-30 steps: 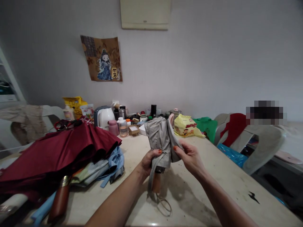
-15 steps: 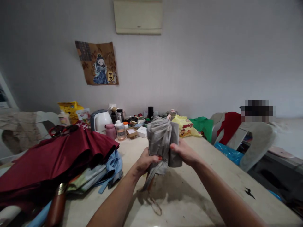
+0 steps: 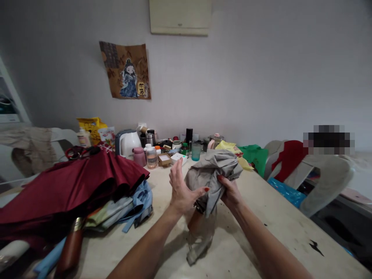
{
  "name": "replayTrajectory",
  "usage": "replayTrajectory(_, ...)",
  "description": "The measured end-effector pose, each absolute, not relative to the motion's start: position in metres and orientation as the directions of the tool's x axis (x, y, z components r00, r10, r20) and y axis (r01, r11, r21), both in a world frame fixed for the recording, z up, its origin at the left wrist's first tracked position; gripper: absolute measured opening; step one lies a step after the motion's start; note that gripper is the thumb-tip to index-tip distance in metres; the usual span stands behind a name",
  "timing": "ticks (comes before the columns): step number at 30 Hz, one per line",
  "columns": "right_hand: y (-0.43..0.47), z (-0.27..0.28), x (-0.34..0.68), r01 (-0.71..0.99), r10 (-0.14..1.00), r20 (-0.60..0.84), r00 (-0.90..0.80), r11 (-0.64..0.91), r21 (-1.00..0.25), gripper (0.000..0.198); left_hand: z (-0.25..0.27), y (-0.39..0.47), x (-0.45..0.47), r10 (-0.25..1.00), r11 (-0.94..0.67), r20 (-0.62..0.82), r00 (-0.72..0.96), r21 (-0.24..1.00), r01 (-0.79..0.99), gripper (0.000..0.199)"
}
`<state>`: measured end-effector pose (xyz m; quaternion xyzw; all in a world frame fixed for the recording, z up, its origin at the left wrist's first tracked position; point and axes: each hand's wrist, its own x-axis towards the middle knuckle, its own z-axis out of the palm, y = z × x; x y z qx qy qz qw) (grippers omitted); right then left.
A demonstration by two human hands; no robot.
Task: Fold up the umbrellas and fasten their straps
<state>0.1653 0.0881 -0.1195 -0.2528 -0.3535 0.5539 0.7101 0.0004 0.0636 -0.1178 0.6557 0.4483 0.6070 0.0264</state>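
In front of me, above the table, is a grey folding umbrella (image 3: pixel 213 166) with its fabric loosely bunched. A brown handle (image 3: pixel 195 221) points down beneath it, and a strip of grey cloth (image 3: pixel 202 250) dangles beside the handle. My right hand (image 3: pixel 231 190) grips the fabric from the right, thumb pressed on its near side. On the left, my left hand (image 3: pixel 181 190) has its fingers raised and apart from the thumb. The thumb tip lies by the lower folds; whether it touches them I cannot tell.
A dark red umbrella (image 3: pixel 78 186) with a wooden handle (image 3: pixel 69 248) covers the table's left side, over a light blue one (image 3: pixel 142 199). Along the back stand a kettle (image 3: pixel 128 143), bottles (image 3: pixel 151 157) and a teal cup (image 3: pixel 196 152). Chairs (image 3: pixel 328 178) flank the right.
My left hand has let go of the umbrella and spread its fingers. The grey fabric has shifted right and bunched up, with a strip now hanging down. The view has moved slightly.
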Motion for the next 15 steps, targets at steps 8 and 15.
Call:
replayTrajectory(8, 0.066, -0.118, 0.143, -0.480, 0.953, 0.298, -0.059, 0.235, -0.845, 0.055, -0.082, 0.052, -0.006, 0.448, -0.739, 0.892, -0.051, 0.402, 0.540, 0.040)
replayTrajectory(15, 0.056, -0.109, 0.143, -0.462, 0.943, 0.305, -0.132, 0.214, -0.861, 0.057, -0.063, 0.065, -0.020, 0.883, -0.470, 0.455, -0.119, 0.861, -0.192, 0.048)
